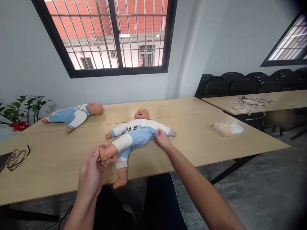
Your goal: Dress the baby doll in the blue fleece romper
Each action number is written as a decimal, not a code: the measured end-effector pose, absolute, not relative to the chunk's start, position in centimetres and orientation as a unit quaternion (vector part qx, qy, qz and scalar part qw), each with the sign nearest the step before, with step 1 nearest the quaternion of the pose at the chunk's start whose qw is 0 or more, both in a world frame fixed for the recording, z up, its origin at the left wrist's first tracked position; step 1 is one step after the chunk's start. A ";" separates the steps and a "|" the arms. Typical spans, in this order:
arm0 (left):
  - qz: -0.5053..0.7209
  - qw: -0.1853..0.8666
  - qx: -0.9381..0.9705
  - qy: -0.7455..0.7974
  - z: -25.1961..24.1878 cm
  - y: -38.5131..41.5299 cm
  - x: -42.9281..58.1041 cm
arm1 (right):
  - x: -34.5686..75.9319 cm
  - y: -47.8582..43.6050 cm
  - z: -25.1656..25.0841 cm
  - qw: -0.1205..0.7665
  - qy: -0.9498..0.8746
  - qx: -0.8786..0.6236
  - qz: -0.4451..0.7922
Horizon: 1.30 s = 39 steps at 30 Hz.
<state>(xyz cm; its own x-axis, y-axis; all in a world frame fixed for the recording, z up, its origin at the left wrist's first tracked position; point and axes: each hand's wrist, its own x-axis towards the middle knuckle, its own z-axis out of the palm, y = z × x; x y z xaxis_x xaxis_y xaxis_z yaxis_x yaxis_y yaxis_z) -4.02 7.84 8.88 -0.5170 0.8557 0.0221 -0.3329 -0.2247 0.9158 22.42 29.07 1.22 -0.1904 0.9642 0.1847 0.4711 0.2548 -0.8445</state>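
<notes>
While both hands (92,174) (162,140) hold it, the doll (137,134) lies supine, head away.

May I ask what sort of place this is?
Probably a training classroom: a baby manikin in blue-and-white clothes and a second manikin lie on pale wooden tables, black chairs behind.

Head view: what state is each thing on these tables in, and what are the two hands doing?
Near doll, on its back, one leg lifted, other foot past the table edge.
Left hand, closed around the near doll's lifted foot.
Right hand, gripping the near doll's clothing at the hip.
Far doll, lying flat, untouched.
Glasses, lying on the table, untouched.
</notes>
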 end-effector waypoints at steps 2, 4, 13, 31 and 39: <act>0.736 0.415 0.272 0.460 9.1 7.8 -3.7 | 23.4 28.8 1.7 0.346 -0.722 -0.475 0.364; 0.743 0.418 0.264 0.452 9.2 7.9 -3.8 | 24.3 28.4 2.3 0.318 -0.750 -0.443 0.376; 0.695 0.444 0.308 0.475 7.6 6.5 -2.6 | 22.5 27.9 1.4 0.359 -0.695 -0.569 0.254; 0.227 0.239 0.828 0.453 3.1 7.0 12.4 | 27.4 26.1 1.9 0.377 -0.644 -0.376 0.549; 0.269 0.323 0.805 0.419 9.2 9.6 6.3 | 26.4 25.9 1.9 0.384 -0.669 -0.386 0.506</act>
<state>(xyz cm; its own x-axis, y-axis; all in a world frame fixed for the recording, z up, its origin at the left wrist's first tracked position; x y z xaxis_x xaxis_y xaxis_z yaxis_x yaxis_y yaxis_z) 6.27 9.62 9.18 0.5048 0.8479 0.1618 0.5002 -0.4401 0.7457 26.35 25.93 1.89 -0.4064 0.9054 0.1230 0.1279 0.1897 -0.9735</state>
